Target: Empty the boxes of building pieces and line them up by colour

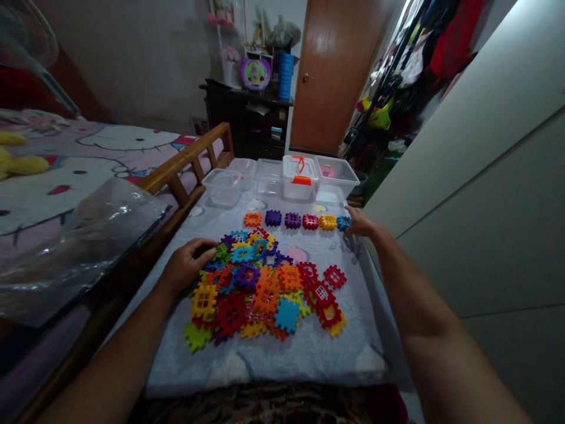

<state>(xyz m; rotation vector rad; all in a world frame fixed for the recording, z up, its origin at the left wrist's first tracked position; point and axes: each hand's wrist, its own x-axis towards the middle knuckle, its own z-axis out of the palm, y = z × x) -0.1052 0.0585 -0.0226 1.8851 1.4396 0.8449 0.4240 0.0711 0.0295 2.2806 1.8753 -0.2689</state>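
My right hand reaches to the right end of a row of plastic pieces, its fingers on a blue interlocking block. The row also has a yellow block, a red block, two purple blocks and an orange block at its left end. At the left edge of a mixed pile of interlocking blocks rests my left hand. Its fingers are curved, with a gap between thumb and forefinger, beside a green block. The undersides of those fingers are hidden.
Clear plastic boxes line the far end of the cloth-covered surface; a lidded box has orange clips. A wooden rail and plastic bag lie left. A pale cabinet borders the right side.
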